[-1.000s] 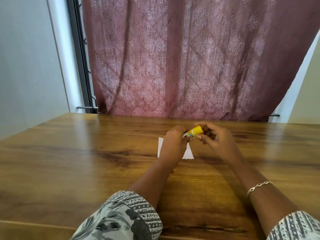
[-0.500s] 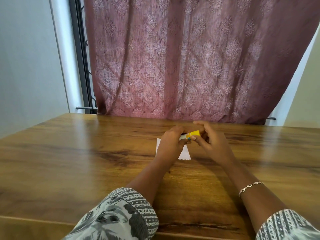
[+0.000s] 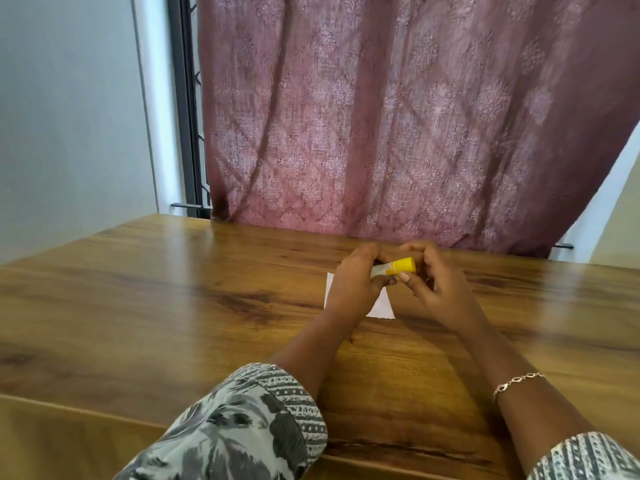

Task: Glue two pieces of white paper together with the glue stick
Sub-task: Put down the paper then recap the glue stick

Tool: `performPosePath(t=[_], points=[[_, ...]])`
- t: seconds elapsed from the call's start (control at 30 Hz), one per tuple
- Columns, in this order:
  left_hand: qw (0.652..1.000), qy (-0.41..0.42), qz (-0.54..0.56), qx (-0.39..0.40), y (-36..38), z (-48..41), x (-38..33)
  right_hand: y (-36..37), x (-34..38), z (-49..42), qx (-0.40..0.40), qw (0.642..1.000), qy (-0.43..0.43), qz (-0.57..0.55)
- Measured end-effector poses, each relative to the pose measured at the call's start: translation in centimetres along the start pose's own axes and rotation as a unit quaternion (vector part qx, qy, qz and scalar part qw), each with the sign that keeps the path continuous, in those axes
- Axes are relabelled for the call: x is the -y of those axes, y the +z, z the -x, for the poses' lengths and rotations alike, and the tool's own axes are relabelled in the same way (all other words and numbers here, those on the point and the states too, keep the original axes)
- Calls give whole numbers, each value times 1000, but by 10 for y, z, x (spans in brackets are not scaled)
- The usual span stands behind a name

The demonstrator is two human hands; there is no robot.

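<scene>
A glue stick (image 3: 394, 267) with a yellow cap and a pale body lies sideways between both hands, just above the table. My left hand (image 3: 353, 285) grips its pale body. My right hand (image 3: 436, 289) pinches the yellow cap end with thumb and fingers. White paper (image 3: 381, 306) lies flat on the wooden table (image 3: 173, 306) right under the hands; only its left edge and near right corner show. I cannot tell how many sheets are there.
A mauve patterned curtain (image 3: 381, 116) hangs behind the table's far edge, with a dark window frame (image 3: 183, 98) to its left. The table's near edge runs just in front of my patterned sleeves.
Both hands have stayed on the glue stick over the paper, with slight shifts of the fingers on the cap. The camera view has drifted a little.
</scene>
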State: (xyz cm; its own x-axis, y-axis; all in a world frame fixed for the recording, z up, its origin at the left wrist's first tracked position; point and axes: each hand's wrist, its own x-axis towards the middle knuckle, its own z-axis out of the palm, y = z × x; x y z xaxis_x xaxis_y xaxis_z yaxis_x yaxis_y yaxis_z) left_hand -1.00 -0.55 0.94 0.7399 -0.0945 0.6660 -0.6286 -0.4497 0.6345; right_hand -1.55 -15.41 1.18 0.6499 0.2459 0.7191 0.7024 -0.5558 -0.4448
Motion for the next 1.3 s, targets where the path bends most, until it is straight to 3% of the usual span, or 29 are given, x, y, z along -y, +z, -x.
performPosePath(t=[0.37, 0.57, 0.77, 1.07, 1.2, 1.3], points=[[1000, 4, 15, 17, 2, -1, 2, 3, 5, 1, -16, 998, 50, -36], [999, 4, 39, 35, 4, 1, 0, 1, 3, 1, -41, 997, 71, 16], [993, -27, 115, 18, 2, 0, 2, 8, 7, 1, 31, 982, 88, -166], [992, -14, 115, 43, 7, 5, -7, 7, 11, 0, -54, 943, 161, -284], [984, -53, 162, 47, 6, 6, -8, 9, 14, 2, -46, 944, 157, -286], [993, -47, -3, 111, 4, 6, -4, 6, 5, 0, -109, 958, 176, -197]])
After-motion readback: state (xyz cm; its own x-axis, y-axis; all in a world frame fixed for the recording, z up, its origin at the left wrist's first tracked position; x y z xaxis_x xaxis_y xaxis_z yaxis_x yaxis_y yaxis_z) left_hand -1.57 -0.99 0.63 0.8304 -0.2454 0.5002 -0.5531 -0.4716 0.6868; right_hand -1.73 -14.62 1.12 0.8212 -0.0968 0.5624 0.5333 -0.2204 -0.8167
